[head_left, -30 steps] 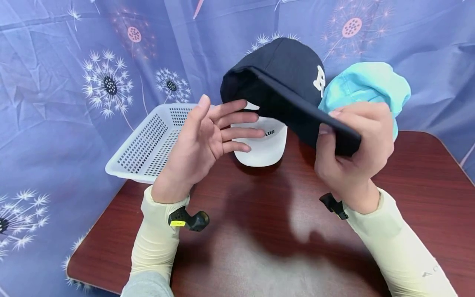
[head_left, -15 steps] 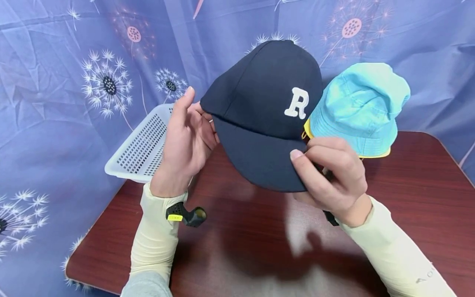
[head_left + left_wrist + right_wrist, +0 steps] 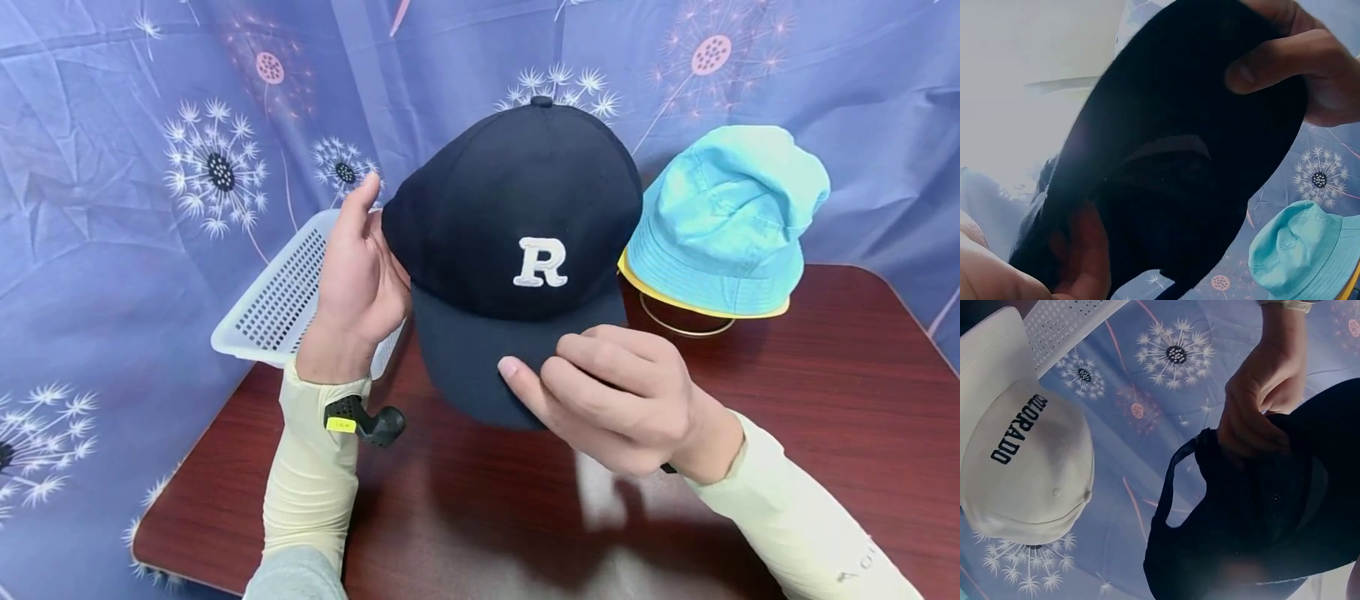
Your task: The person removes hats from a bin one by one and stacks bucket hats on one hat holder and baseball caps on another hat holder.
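A dark navy baseball cap (image 3: 517, 208) with a white letter R faces me, held above the table with its brim down. My right hand (image 3: 622, 396) pinches the brim, with fingers on top; the left wrist view shows the thumb (image 3: 1241, 75) under it. At the crown's left side is my left hand (image 3: 356, 283), its thumb raised away from the fabric. Its fingers (image 3: 1088, 256) reach inside the cap, loosely straight. A white cap (image 3: 1029, 444) lettered COLORADO appears in the right wrist view; the navy cap hides it from the head view.
A light blue bucket hat (image 3: 727, 217) with a yellow edge sits on a wire ring stand (image 3: 686, 329) at the right. A white perforated basket (image 3: 262, 308) stands behind my left hand. The dark red wooden table (image 3: 847, 375) meets a blue dandelion-print cloth (image 3: 112, 250).
The navy cap has turned and lowered so its front faces me. My right hand moved left and down with the brim. My left hand's fingers went inside the cap.
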`<state>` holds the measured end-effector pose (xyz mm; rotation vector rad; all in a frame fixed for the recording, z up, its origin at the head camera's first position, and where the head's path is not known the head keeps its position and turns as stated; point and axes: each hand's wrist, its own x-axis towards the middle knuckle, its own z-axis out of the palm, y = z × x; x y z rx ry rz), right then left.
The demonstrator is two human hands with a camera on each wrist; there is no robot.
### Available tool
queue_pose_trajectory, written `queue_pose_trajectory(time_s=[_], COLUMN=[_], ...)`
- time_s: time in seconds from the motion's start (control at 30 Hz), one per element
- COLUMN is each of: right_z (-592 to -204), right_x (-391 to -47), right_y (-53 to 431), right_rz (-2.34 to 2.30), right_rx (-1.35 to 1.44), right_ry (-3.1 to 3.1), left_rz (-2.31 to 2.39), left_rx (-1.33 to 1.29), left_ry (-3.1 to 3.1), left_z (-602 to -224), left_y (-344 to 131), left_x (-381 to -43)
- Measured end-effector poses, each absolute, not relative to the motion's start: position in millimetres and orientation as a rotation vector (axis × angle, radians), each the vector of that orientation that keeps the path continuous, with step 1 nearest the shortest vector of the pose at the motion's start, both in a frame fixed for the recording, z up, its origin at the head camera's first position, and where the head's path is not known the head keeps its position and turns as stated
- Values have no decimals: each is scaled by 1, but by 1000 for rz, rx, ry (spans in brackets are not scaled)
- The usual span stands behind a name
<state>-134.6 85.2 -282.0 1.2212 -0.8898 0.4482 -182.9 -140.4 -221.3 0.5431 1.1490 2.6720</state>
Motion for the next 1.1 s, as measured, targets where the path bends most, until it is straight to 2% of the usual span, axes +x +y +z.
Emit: queue_pose_trajectory(time_s=[0.3,0.6,1.0,1.1], right_z=[-268,-267,-274,-273], right_x=[-119,-118,-121,-120], right_y=[87,89,94,93], right_rz=[256,168,134,194], right_rx=[1332,1375,1441,1445], right_ry=[-1099,-1256,-1424,-1412], left_rz=[2679,2805,2885,2925], left_rx=[512,334,679,696], left_ry=[1199,978,1056,1021], left_z=[-220,-219,-222,-221], left_y=[-146,-142,-143,-142], left_x=[-183,-180,-177,-176])
